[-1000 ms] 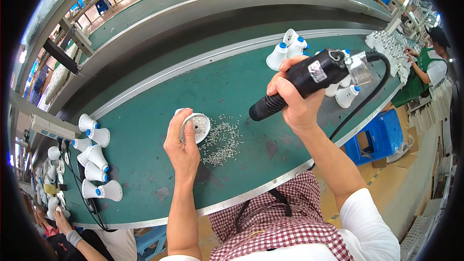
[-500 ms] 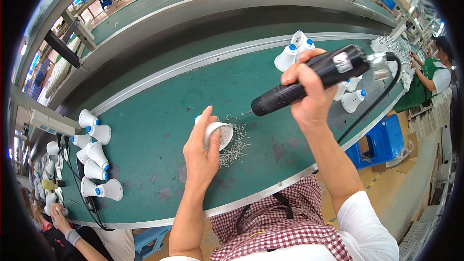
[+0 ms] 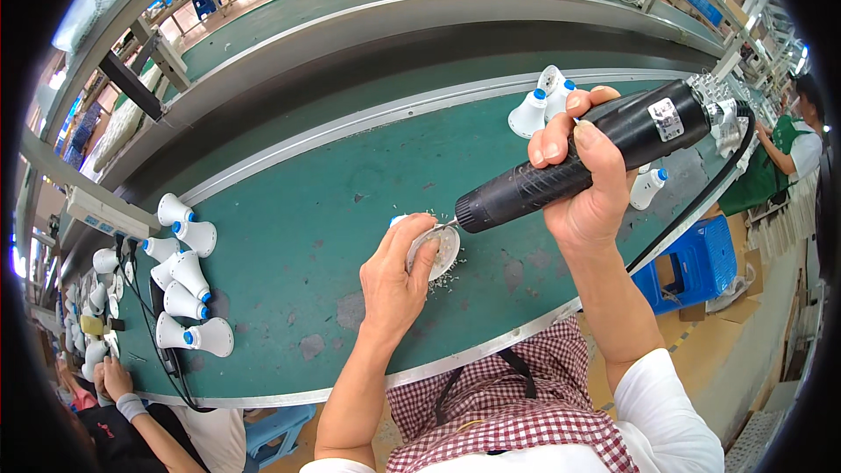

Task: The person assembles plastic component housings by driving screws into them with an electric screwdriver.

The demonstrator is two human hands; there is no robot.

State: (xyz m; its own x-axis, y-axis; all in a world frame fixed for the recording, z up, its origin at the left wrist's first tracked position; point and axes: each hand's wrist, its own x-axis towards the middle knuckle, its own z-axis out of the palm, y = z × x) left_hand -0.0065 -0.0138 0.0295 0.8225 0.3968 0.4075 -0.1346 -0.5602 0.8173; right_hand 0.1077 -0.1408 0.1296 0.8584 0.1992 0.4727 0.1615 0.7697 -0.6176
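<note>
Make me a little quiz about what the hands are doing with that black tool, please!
1. True or false: the right hand holds the black power screwdriver.
2. What does the left hand hold against the green table? A) a blue stool B) a white lamp housing C) a cardboard box
3. Fill in: the screwdriver's tip points at the ____ lamp housing.

Key: 1 true; 2 B; 3 white.
</note>
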